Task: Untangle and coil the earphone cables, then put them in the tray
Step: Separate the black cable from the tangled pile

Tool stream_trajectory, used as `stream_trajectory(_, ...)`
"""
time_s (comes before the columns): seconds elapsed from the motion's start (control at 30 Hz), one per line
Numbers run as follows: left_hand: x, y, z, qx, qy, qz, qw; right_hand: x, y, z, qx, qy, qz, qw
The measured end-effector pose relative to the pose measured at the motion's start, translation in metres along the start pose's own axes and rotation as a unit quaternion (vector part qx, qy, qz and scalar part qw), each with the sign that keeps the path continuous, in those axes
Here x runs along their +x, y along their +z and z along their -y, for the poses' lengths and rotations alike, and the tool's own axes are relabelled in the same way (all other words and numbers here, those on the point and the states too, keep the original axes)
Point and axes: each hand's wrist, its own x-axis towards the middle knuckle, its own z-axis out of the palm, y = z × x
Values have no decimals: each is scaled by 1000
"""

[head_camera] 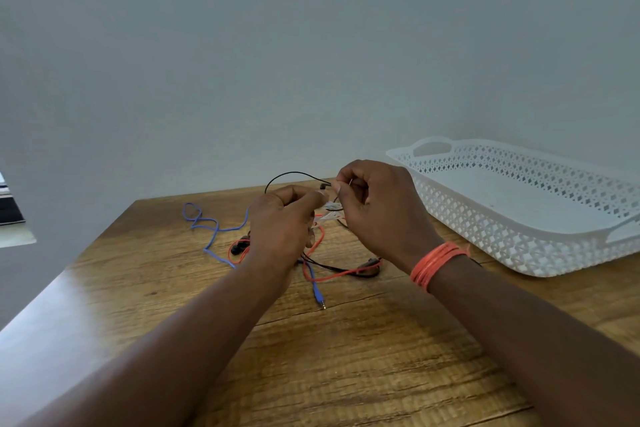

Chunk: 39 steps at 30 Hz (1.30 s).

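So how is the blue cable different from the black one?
The blue cable lies loose on the table, while the black cable arcs up in the air between the left hand and right hand. No hand touches the blue cable's far loop; the right hand pinches the black cable. Both run into the same tangle.

Blue cable (211, 229), red-orange cable (332, 276), black cable (294, 174), white lattice-pierced tray (519, 239), wood-grain brown worktop (346, 357), coral wristband (437, 265)
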Motion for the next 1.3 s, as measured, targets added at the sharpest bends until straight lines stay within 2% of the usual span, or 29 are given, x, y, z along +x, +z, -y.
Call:
stream_trajectory(0.67,1,-1,1,24,-1,-19,1000,0,-1,1,-30,-21,17,999)
stream_trajectory(0.9,2,0,4,59,34,-36,997,-1,-1,2,-50,-23,37,998)
stream_trajectory(1.07,3,-2,6,123,81,-30,989,-1,-1,1,-68,-21,46,996)
stream_trajectory(1.3,4,-3,8,138,83,-15,987,-2,-4,4,-118,-24,48,992)
